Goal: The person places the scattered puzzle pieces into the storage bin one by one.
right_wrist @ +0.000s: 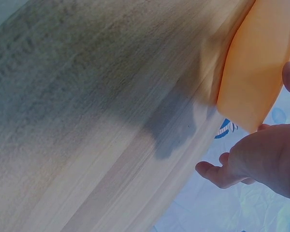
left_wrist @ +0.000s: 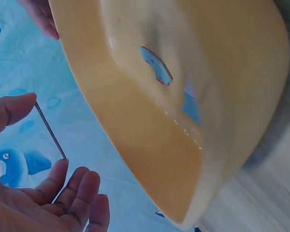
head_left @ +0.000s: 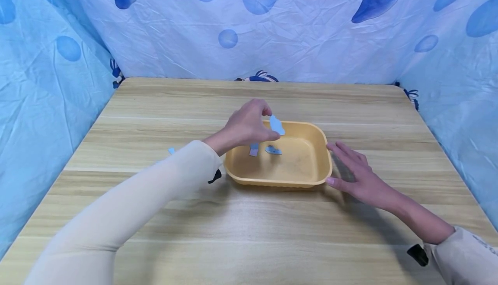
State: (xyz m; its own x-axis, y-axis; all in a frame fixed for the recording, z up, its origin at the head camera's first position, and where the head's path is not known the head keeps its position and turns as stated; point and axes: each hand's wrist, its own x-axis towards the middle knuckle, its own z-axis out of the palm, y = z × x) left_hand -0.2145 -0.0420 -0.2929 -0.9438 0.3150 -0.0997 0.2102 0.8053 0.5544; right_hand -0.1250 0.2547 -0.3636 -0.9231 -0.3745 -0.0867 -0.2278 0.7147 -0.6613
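My left hand point(head_left: 250, 123) pinches a light-blue flat piece point(head_left: 276, 125) between thumb and fingertip, above the left part of a tan plastic basin point(head_left: 319, 146). Seen edge-on in the left wrist view, the piece point(left_wrist: 50, 129) looks thin and stiff. On the basin floor lie a blue-and-pink piece point(head_left: 253, 150) and a curved blue piece with dark marks point(left_wrist: 156, 66). My right hand point(head_left: 355, 174) is at the basin's right end, fingers spread and loosely extended, fingertips touching or very near the rim. From the right wrist, that hand point(right_wrist: 261, 157) is beside the basin wall point(right_wrist: 253, 63).
Another small blue piece point(head_left: 171, 150) lies on the wooden table point(head_left: 249, 241) left of the basin, partly hidden by the left sleeve point(head_left: 155, 190). A blue patterned curtain point(head_left: 303, 38) hangs behind the table and along both sides.
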